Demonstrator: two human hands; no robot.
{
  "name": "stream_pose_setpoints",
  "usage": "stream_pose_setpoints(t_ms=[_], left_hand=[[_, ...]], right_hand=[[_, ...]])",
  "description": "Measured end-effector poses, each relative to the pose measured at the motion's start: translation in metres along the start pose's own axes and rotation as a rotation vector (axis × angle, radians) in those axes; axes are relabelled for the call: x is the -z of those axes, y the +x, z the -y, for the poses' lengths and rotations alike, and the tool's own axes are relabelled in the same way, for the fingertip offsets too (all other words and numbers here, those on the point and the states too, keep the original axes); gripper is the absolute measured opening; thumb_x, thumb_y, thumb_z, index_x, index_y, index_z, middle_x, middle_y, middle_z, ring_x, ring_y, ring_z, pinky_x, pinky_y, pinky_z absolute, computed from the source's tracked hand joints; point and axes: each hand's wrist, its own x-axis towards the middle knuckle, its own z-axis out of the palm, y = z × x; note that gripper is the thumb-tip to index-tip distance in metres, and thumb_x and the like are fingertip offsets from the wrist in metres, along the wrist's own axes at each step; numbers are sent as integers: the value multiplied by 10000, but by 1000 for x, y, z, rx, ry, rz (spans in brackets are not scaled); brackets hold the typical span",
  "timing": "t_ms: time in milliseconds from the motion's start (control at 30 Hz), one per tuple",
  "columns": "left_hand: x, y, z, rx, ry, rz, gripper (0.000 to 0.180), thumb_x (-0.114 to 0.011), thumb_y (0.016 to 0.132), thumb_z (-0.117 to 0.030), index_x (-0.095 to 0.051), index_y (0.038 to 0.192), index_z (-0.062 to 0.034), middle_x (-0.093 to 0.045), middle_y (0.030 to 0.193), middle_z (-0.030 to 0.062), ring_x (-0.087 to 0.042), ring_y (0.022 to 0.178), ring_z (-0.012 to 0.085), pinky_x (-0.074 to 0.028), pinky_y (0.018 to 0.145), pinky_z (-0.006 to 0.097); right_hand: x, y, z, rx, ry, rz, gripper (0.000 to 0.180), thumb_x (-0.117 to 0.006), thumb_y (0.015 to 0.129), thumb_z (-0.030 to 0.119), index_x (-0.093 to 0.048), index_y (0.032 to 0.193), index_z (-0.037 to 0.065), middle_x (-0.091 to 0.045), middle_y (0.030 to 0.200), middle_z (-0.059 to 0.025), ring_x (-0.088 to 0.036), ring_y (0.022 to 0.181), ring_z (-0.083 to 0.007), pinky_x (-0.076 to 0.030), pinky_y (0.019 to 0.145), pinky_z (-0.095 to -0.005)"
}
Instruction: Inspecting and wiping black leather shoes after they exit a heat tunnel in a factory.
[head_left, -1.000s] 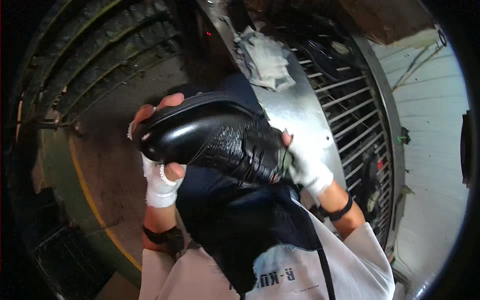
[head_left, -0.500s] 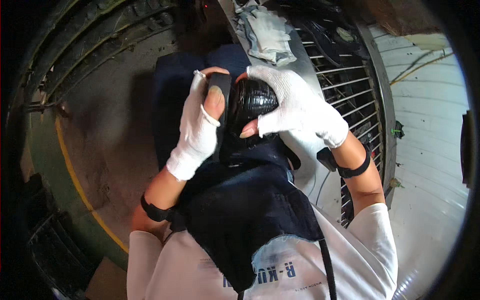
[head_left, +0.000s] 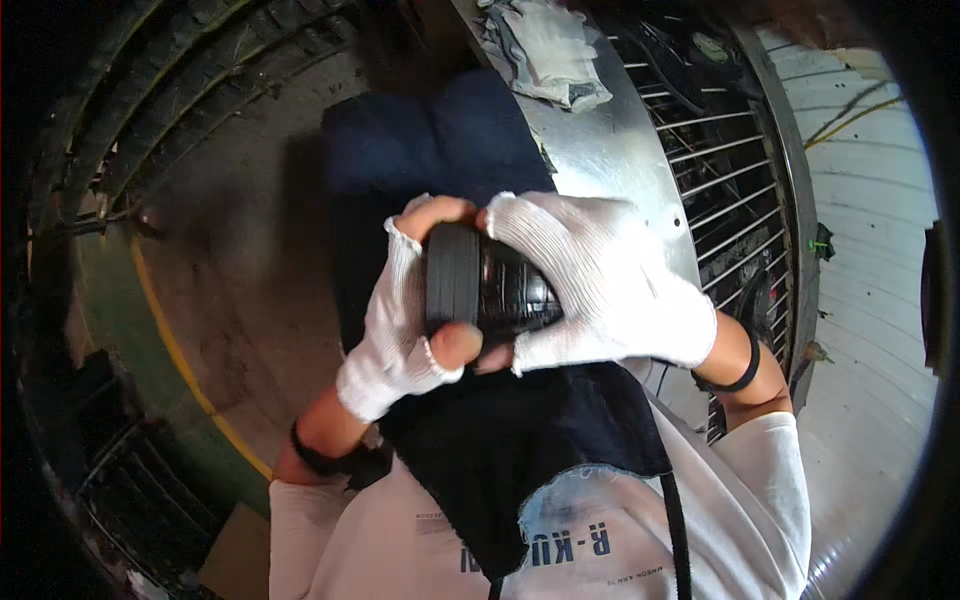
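Observation:
My left hand [head_left: 392,330], in a white fingerless glove, is closed round a matte dark grey block with rounded corners [head_left: 453,278]. My right hand [head_left: 615,280], gloved the same way, wraps over a glossy black rounded piece that looks bound in tape [head_left: 513,290]. Block and rounded piece are side by side and touch; whether they are joined cannot be made out. Both are held above the dark blue apron [head_left: 420,150] on my lap. The palm of my right hand hides the right side of the rounded piece.
Right of my lap runs a metal bench [head_left: 630,150] with crumpled whitish gloves [head_left: 548,50] on its far end. Beyond it is a barred metal grate [head_left: 725,160]. Curved dark racks [head_left: 170,90] stand at the far left. A yellow line [head_left: 185,370] crosses the floor.
Both hands have come closer to my body. The grey block, edge-on and slightly apart before, now lies against the glossy piece, and my left thumb has shifted to its near end.

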Motion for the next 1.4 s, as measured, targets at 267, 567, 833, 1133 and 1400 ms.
stream_pose_setpoints(t_ms=[267, 567, 833, 1133, 1400], left_hand=[[-10, 13, -22, 69, 3, 7, 427, -460, 1131, -311, -653, 942, 20, -659, 933, 123, -617, 871, 200, -474, 846, 334], [1, 27, 1, -59, -171, 140, 462, -462, 1145, -411, -565, 907, -28, -513, 831, 22, -513, 815, 125, -416, 794, 297], [-16, 51, -1, -71, -185, -398, 469, -384, 1165, -433, -560, 938, -63, -505, 974, 10, -467, 927, 139, -384, 908, 269], [36, 69, 23, 561, -1059, -12, 736, -528, 1060, -658, -606, 1438, -32, -682, 1376, 100, -664, 1209, 188, -552, 1062, 370], [26, 29, 42, 381, -1262, -91, 921, -540, 951, -812, -603, 1415, -19, -727, 1292, 148, -750, 1093, 280, -638, 956, 463]], right_hand=[[3, -26, 14, -122, 0, 250, 991, -769, 756, 795, -572, 1283, -21, -679, 1099, -212, -738, 939, -406, -608, 761, -474], [-4, -6, 6, 81, -76, 183, 870, -685, 796, 847, -668, 1032, 10, -666, 820, -172, -713, 710, -373, -554, 601, -423], [-48, 29, -18, -660, 1145, -662, 798, -434, 1068, 717, -696, 1142, -33, -754, 986, -116, -736, 881, -196, -599, 846, -313], [-47, 58, 45, 801, -21, 213, 676, -682, 826, 658, -722, 644, 7, -647, 722, -176, -665, 780, -380, -553, 806, -466], [-23, 3, -9, 328, 208, -402, 580, -806, 932, 396, -634, 1347, 29, -657, 1303, -197, -625, 1269, -378, -494, 1115, -457]])
